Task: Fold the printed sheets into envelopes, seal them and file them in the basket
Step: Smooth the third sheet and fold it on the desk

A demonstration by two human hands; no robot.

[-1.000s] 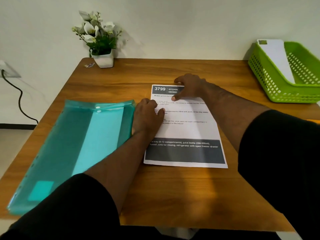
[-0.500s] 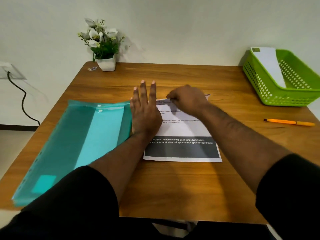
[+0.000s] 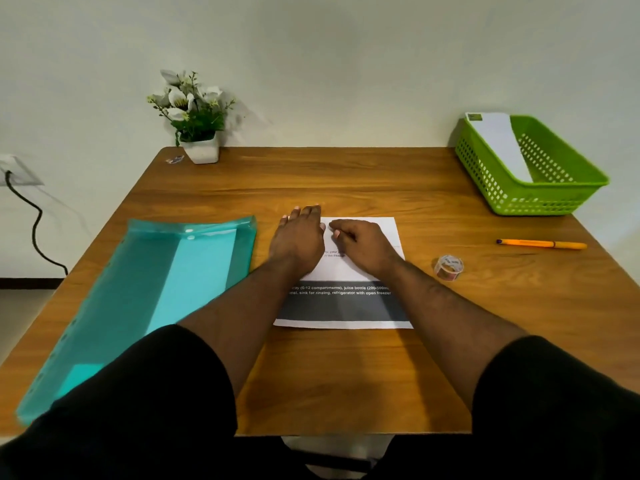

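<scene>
Both hands (image 3: 298,237) on folded sheet (image 3: 363,271)

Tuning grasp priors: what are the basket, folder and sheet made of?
Basket: looks like rigid green moulded plastic, with perforated walls. Folder: thin translucent teal plastic, glossy, snap button at top. Printed sheet: matte white paper, top part folded over.

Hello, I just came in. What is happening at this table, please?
A person is folding a printed sheet on a wooden table. Its top part is turned down over the text. The left hand lies flat by the sheet's left edge, and the right hand, fingers curled, presses the folded flap. One white envelope leans in the green basket. A tape roll, an orange pen and a teal folder lie nearby.
</scene>
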